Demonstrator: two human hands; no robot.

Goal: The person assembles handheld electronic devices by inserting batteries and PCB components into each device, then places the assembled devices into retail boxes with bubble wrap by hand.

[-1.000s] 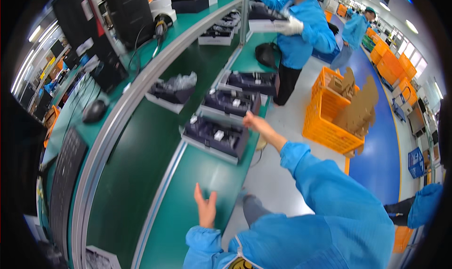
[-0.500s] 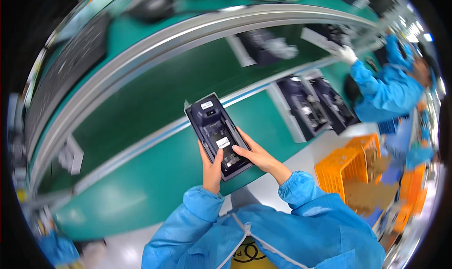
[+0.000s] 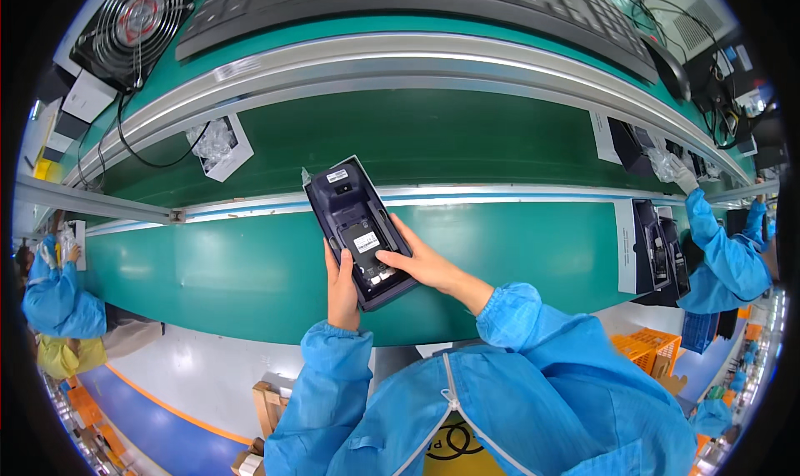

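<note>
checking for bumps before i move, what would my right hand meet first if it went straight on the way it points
The open dark box in its grip: your right hand points forward and leftward, seemingly straight into it. Depth beyond is unclear from this view.

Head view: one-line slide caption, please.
Left hand and right hand hold a dark device above a green workbench.

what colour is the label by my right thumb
The label is mostly white, clearest in head view.
</note>
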